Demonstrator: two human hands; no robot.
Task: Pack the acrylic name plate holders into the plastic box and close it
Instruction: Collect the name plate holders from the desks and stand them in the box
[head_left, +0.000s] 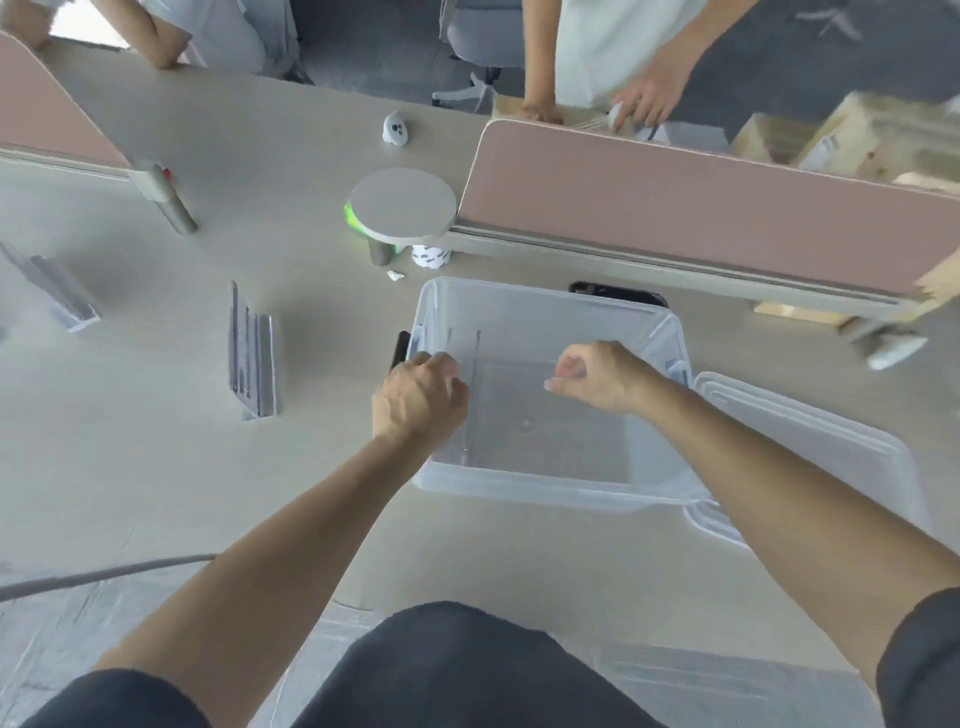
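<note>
The clear plastic box (545, 491) stands open on the table in front of me. A clear acrylic name plate holder (477, 395) stands upright inside it near the left wall. My left hand (418, 400) is over the box's left rim with its fingers closed at that holder. Over the middle of the box, my right hand (597, 376) hovers with curled fingers and pinched fingertips; whether it holds clear acrylic is not visible. The box's lid (810, 447) lies to the right of the box. More acrylic holders (253, 358) stand on the table at the left, and another group (65, 296) at the far left.
A pink desk divider (675, 208) runs behind the box, with a round grey stand (402, 205) at its left end. A black item (618, 293) lies behind the box. A grey cable (104, 574) crosses the near-left edge. Other people stand across the table.
</note>
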